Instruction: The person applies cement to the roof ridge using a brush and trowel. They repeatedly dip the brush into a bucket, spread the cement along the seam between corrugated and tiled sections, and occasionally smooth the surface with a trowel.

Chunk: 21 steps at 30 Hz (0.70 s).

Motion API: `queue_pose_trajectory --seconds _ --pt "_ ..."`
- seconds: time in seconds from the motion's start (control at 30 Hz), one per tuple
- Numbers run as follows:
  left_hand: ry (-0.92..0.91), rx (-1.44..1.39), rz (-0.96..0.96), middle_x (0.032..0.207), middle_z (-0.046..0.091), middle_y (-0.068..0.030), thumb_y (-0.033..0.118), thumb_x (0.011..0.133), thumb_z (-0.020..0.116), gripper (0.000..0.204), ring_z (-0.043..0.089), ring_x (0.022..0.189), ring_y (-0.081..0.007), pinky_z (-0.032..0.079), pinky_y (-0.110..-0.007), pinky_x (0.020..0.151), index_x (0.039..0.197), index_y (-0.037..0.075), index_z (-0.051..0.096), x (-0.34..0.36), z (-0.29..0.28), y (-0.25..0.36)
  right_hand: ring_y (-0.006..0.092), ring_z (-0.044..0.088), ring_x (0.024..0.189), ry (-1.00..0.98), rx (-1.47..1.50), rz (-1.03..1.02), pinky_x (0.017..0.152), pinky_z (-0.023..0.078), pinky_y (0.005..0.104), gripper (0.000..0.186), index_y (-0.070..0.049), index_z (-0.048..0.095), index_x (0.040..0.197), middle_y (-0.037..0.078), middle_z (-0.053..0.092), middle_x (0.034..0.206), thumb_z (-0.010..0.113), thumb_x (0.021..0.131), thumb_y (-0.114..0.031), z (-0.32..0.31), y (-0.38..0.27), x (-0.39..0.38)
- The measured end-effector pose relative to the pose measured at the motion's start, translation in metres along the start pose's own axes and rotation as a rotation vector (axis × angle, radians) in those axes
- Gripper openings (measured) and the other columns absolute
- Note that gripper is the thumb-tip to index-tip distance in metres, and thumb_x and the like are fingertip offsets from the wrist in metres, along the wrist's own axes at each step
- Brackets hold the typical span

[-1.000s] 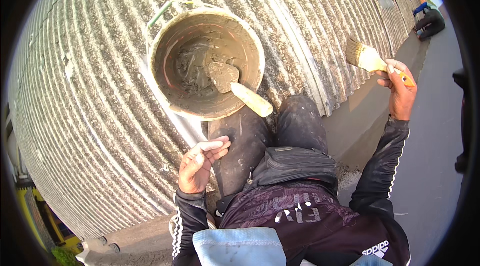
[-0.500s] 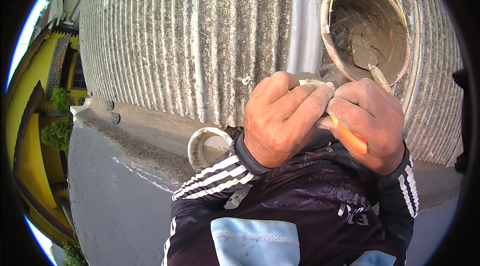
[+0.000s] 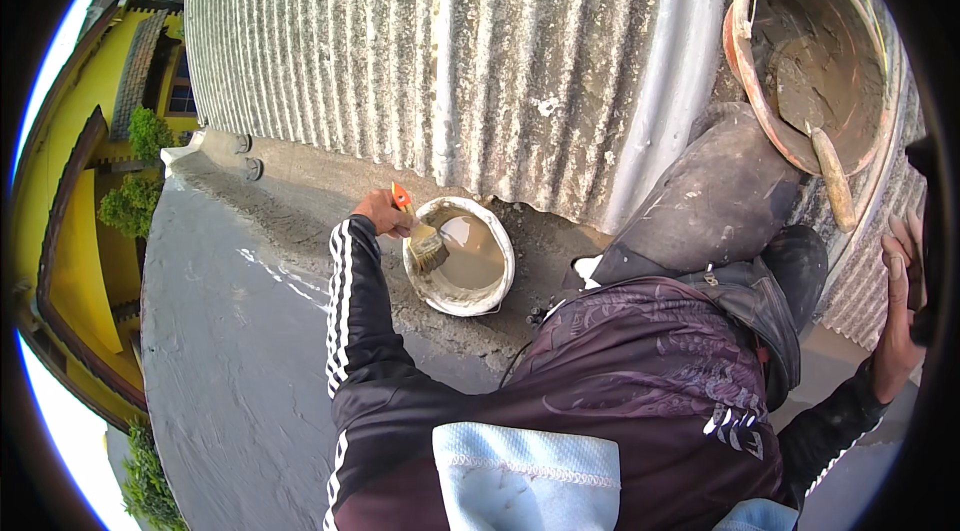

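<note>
The left arm, in a black sleeve with white stripes, reached forward and out to the person's left, its elbow bent, so that the left hand [image 3: 383, 214] was beside the left rim of a small round bucket, off-white and smeared with cement [image 3: 507, 266]. The right arm bent out to the far right, with the right hand [image 3: 900, 281] raised near the dark edge of the view, its fingers pointing up and partly cut off by that edge.

There were two buckets: the small one, holding murky brown water [image 3: 470, 249], and a larger round one with a worn orange-brown rim [image 3: 748, 66], part-filled with wet grey mortar [image 3: 800, 61]. One flat paintbrush with an orange-tipped handle and pale bristles [image 3: 428, 249] was in view, and one trowel with a worn wooden handle [image 3: 833, 176], its blade in the mortar and its handle leaning out over the larger rim. Two small dark round pieces [image 3: 252, 168] stood by the edge of the grey corrugated roof [image 3: 540, 61].

The left fingers were closed around the brush's handle, the bristles slanting down inside the small bucket's mouth at its left side; whether they met the water could not be told. The right fingers were open and loosely extended, near the corrugated roof.
</note>
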<state>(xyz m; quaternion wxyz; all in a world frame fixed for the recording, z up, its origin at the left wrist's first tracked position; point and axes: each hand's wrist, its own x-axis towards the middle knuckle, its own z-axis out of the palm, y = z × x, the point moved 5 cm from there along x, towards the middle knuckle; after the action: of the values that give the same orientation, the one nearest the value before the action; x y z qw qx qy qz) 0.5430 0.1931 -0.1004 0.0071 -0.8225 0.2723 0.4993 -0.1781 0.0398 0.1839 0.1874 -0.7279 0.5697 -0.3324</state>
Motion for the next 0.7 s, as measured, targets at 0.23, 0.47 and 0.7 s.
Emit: queue_pose_trajectory --seconds 0.23,0.47,0.7 --pt "0.193 -0.333 0.048 0.081 0.076 -0.0080 0.005 0.080 0.089 0.025 0.071 0.065 -0.0150 0.058 -0.029 0.058 0.100 0.000 0.076 0.032 0.066 -0.119 0.0244 0.064 0.126 -0.011 0.013 0.098 0.112 0.047 0.0365 0.042 0.007 0.050 0.151 0.022 0.064 0.140 0.049 0.112 -0.009 -0.027 0.034 -0.020" --pt "0.190 -0.354 0.070 0.074 0.072 -0.0020 0.005 0.076 0.089 0.021 0.059 0.057 -0.0093 0.046 -0.027 0.052 0.091 0.006 0.073 0.033 0.062 -0.150 0.0238 0.064 0.125 -0.028 0.001 0.094 0.113 0.047 0.0364 0.042 0.006 0.052 0.150 0.022 0.065 0.139 0.052 0.111 -0.008 -0.021 0.033 -0.012" --pt "0.665 -0.068 0.024 0.077 0.074 -0.0085 0.013 0.072 0.078 0.018 0.071 0.073 -0.0206 0.057 -0.036 0.075 0.088 0.006 0.073 0.044 0.047 -0.162 0.0243 0.064 0.125 -0.003 0.004 0.165 0.113 0.048 0.0370 0.042 0.004 0.054 0.149 0.021 0.066 0.137 0.055 0.110 -0.009 -0.037 0.039 -0.013"
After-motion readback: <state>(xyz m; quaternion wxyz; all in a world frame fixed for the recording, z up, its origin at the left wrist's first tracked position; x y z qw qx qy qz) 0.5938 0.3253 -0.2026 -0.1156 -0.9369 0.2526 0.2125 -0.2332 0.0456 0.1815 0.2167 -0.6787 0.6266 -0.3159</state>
